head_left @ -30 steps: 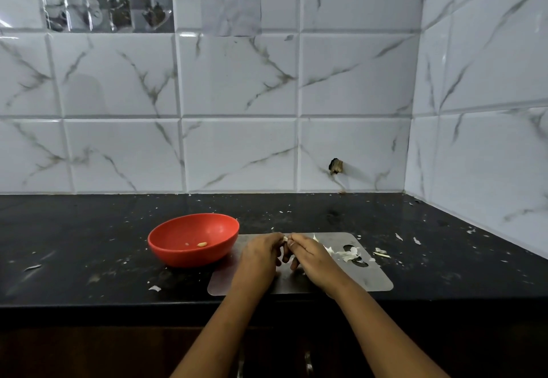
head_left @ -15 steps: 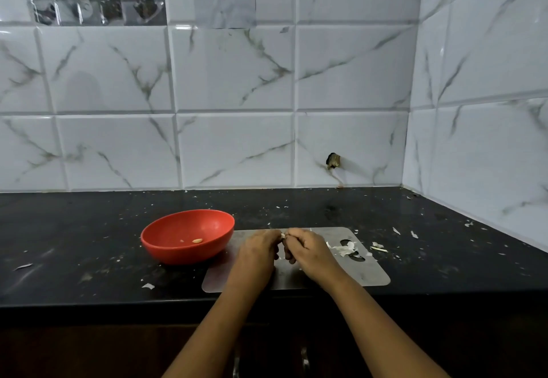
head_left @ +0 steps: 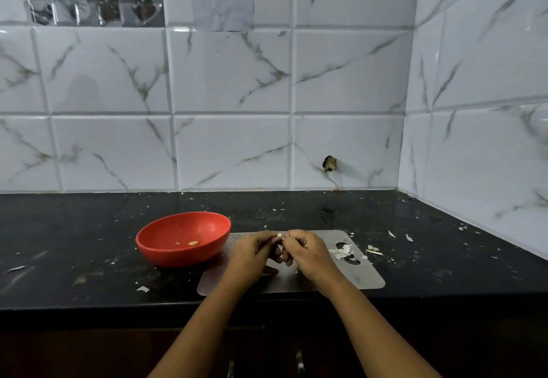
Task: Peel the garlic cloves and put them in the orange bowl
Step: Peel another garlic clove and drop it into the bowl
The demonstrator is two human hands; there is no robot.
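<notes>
Left hand (head_left: 252,254): fingers curled, thumb and fingertips pinching a garlic clove (head_left: 278,235) from its left side.

Right hand (head_left: 308,253): fingers curled, fingertips pinching the same clove from its right side; the two hands meet at the clove. Whether skin remains on it cannot be told.

Garlic clove: small, pale, held between both sets of fingertips, raised above the far edge of the metal board (head_left: 350,277).

Orange bowl (head_left: 178,257): on the counter (head_left: 74,229), left of the left hand's fingers, just beside the board's left edge. Holds one peeled clove (head_left: 193,243) and a small pale bit beside it.

Garlic skins (head_left: 341,250): white scraps on the board, just right of the right hand's fingers; more scraps (head_left: 373,249) farther right, on the counter.

Counter: dark, flecked with skin fragments.
</notes>
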